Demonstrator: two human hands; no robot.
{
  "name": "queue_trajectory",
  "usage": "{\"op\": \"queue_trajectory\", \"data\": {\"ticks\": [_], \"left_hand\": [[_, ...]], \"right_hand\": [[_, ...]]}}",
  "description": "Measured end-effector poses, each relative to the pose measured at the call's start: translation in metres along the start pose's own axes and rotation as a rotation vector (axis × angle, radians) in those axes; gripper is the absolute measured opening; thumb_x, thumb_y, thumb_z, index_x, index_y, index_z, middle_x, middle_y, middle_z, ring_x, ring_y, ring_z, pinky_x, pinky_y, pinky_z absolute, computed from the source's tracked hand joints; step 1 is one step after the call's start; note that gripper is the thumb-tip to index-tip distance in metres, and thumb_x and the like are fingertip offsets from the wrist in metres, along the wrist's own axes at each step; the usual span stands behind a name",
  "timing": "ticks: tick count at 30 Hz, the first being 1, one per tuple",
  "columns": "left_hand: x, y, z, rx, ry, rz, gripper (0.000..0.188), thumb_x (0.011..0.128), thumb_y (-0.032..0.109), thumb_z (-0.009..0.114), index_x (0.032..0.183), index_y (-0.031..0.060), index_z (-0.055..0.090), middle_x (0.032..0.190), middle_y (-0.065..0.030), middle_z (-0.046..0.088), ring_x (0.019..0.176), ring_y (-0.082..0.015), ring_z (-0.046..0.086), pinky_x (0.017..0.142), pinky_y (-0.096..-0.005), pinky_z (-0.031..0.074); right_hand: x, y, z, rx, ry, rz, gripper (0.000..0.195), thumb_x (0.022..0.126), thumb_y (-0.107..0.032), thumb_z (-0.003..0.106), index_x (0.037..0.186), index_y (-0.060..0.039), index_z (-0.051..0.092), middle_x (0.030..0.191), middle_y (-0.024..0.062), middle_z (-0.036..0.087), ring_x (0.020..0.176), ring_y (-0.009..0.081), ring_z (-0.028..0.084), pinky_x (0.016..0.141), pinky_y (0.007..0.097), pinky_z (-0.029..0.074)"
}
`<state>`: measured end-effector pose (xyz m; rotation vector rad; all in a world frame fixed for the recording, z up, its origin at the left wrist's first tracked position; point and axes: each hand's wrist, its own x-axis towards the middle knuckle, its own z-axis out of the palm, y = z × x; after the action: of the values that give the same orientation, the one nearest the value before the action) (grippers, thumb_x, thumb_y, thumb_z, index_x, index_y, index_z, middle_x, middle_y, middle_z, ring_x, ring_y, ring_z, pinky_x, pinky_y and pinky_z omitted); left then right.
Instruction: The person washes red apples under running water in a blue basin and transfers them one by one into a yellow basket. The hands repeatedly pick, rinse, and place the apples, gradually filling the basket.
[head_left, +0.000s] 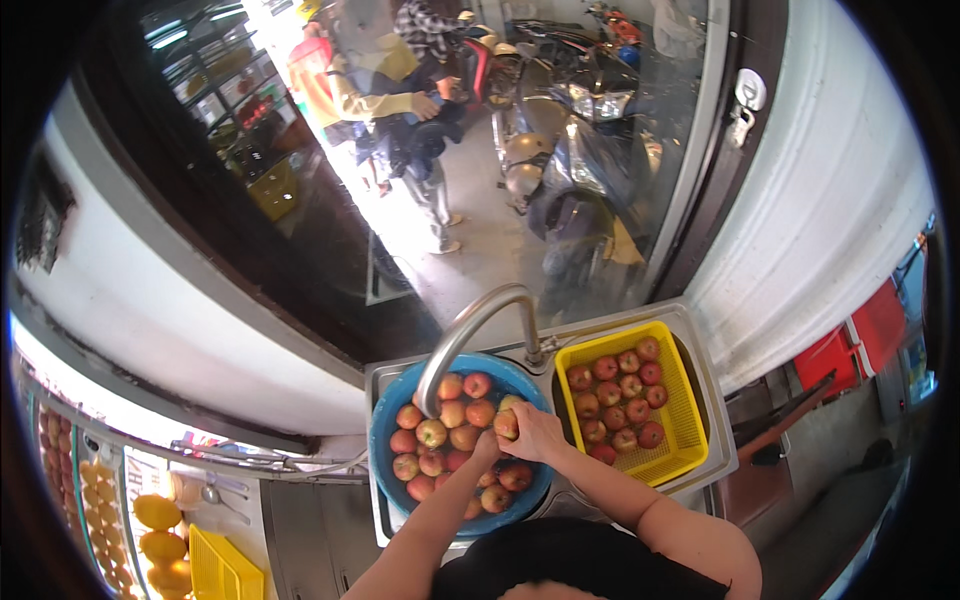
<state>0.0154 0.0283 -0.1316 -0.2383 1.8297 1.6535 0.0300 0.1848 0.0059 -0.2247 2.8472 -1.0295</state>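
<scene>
My right hand (537, 433) grips a red and yellow apple (506, 424) over the right side of a round blue basin (384, 472). Close beside that apple, low among the fruit, is my left hand (487, 448); its fingers are hidden, so whether it holds anything does not show. Many red and yellow apples (432, 433) fill the basin, which stands in the left bowl of a steel sink (381, 529). A curved metal faucet (474, 313) arches over the basin. To the right, a yellow plastic basket (686, 420) holds several red apples (628, 386) in the other bowl.
Behind the sink is a glass pane (480, 255), with people (420, 105) and parked motor scooters (577, 135) beyond it. Lower left are a yellow basket (225, 566) and stacked yellow fruit (161, 544). A red container (855, 337) stands at right.
</scene>
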Motion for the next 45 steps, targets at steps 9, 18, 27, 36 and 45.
{"op": "queue_trajectory", "data": {"ticks": [9,18,27,36,45], "left_hand": [[-0.076,0.079,0.034,1.435,-0.595,-0.022,0.071,0.072,0.054,0.062,0.127,0.0091,0.052,0.126,-0.0171,0.056,0.125,-0.0330,0.047,0.109,-0.0541,0.022],[-0.043,0.035,0.039,0.291,-0.150,0.076,0.027,0.077,0.022,0.070,0.095,0.0062,0.057,0.078,-0.0052,0.061,0.074,-0.0180,0.062,0.062,-0.0344,0.054],[-0.014,0.056,0.032,-0.535,-0.028,-0.368,0.031,0.094,0.038,0.054,0.109,0.0106,0.051,0.097,-0.0075,0.058,0.079,-0.0227,0.060,0.075,-0.0481,0.054],[-0.017,0.047,0.032,-0.565,-0.074,-0.444,0.035,0.094,0.040,0.052,0.116,0.0131,0.048,0.108,-0.0069,0.056,0.097,-0.0242,0.058,0.088,-0.0488,0.049],[-0.016,0.045,0.032,-0.607,-0.198,-0.365,0.033,0.088,0.036,0.059,0.112,0.0146,0.053,0.105,-0.0047,0.061,0.098,-0.0260,0.060,0.078,-0.0386,0.054]], "right_hand": [[-0.040,0.080,-0.014,0.574,-0.032,0.188,0.061,0.075,-0.039,0.073,0.120,-0.0052,0.051,0.111,0.0148,0.062,0.099,0.0260,0.063,0.085,0.0359,0.050],[-0.096,0.187,-0.134,0.430,0.380,0.348,0.054,0.070,-0.020,0.077,0.116,-0.0073,0.054,0.099,0.0062,0.061,0.086,0.0170,0.059,0.078,0.0312,0.049],[-0.150,0.212,-0.125,-0.557,-0.170,0.551,0.024,0.078,-0.027,0.063,0.095,-0.0113,0.057,0.089,0.0055,0.065,0.088,0.0251,0.062,0.073,0.0390,0.044],[-0.116,0.246,-0.099,-0.984,0.154,0.182,0.014,0.077,-0.019,0.060,0.090,-0.0149,0.058,0.082,0.0010,0.059,0.091,0.0189,0.053,0.078,0.0364,0.036],[-0.125,0.256,-0.090,-0.957,0.160,0.151,0.029,0.082,-0.018,0.054,0.109,-0.0101,0.060,0.091,0.0030,0.061,0.094,0.0211,0.053,0.082,0.0401,0.038]]}}
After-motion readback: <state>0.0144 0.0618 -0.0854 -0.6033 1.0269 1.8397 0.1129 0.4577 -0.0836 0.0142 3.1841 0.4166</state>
